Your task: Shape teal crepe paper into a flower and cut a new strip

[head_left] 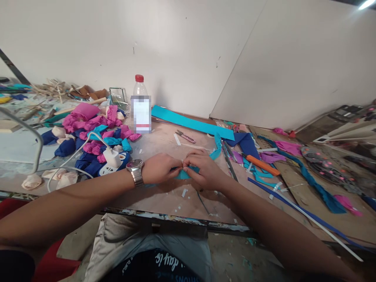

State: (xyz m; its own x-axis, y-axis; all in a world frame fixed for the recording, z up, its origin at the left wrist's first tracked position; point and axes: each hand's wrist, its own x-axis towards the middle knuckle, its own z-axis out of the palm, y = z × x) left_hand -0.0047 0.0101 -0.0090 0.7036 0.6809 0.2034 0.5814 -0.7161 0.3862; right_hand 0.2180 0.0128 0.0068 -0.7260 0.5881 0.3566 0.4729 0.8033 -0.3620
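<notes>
At the frame's centre, a turquoise cloth (183, 174) was pinched by the left hand (163, 168) and right hand (202, 169), its shaping judged unfinished, while crumpled bundles (85, 111) at upper left were apparently done.

At the centre, the turquoise piece (183, 175) looks like thin, matt, creased cloth or paper; which, I can't tell. The long turquoise strip (190, 123) above is smooth and matt. Left of centre, the wristwatch (136, 172) is shiny metal, the plug (112, 157) smooth white plastic, the bundles (88, 123) matt and crumpled. Rough bare wood sticks (54, 89) lie upper left; the orange cutter (261, 165), right, looks like smooth plastic.
</notes>
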